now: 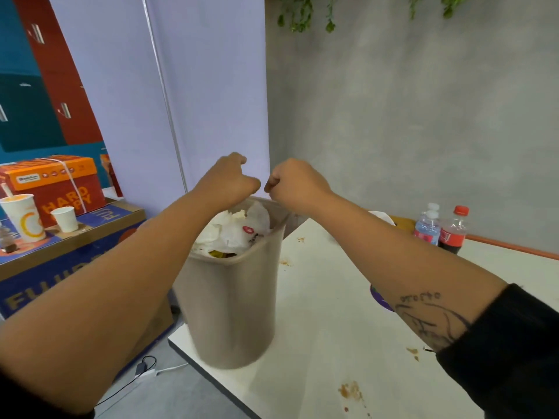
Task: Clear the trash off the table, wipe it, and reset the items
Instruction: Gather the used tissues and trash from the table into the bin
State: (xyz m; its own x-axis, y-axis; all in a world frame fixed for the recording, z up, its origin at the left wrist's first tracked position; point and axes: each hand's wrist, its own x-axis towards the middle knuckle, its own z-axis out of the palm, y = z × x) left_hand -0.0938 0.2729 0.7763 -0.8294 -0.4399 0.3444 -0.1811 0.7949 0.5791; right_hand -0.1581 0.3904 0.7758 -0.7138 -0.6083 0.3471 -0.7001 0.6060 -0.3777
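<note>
So the trash bin [233,297] was parked right at the corner of the surface [348,297], piled to the top with white wrappers [239,228]. The left hand [228,179] and right hand [298,184] were over its far rim, fingers curled, almost touching each other. Honestly couldn't tell if they were clamped on the rim, on trash, or on nothing. My worry: the bin looked top-heavy and near the edge, so one tug could've tipped it onto the floor. Sauce stains [351,390] weren't wiped yet either.
</note>
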